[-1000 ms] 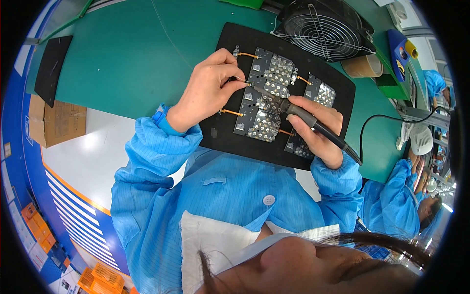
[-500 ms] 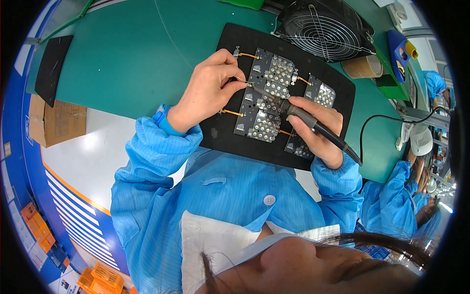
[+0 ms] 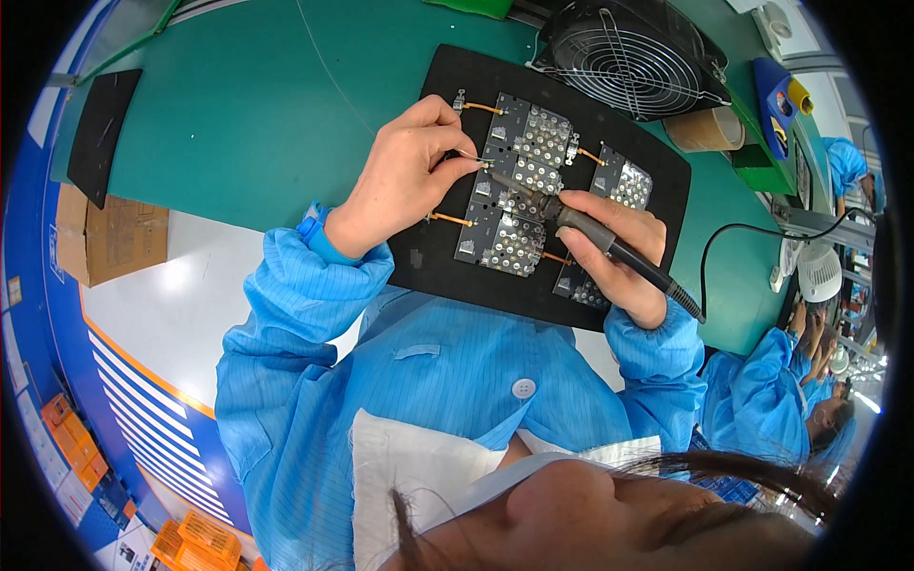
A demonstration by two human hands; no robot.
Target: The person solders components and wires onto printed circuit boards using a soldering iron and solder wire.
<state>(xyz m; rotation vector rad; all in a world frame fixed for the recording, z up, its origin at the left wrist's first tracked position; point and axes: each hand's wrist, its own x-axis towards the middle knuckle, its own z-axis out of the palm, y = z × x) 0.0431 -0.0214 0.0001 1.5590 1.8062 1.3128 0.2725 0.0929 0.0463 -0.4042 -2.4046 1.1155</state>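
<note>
circuit boards [image 3: 515, 245]: black, silver-dotted, flat | soldering iron [image 3: 624, 253]: dark, slanted, tip over boards

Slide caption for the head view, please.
Right hand angles a soldering iron toward a circuit board on a black mat; left hand pinches a thin wire close by.

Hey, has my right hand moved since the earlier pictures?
No, no visible shift either way: your right hand on the iron keeps its place against the mat.

An electronics workshop: circuit boards [image 3: 535, 175] at one o'clock, soldering iron [image 3: 602, 233] at two, blue-smocked co-worker [image 3: 747, 404] at four.
</note>
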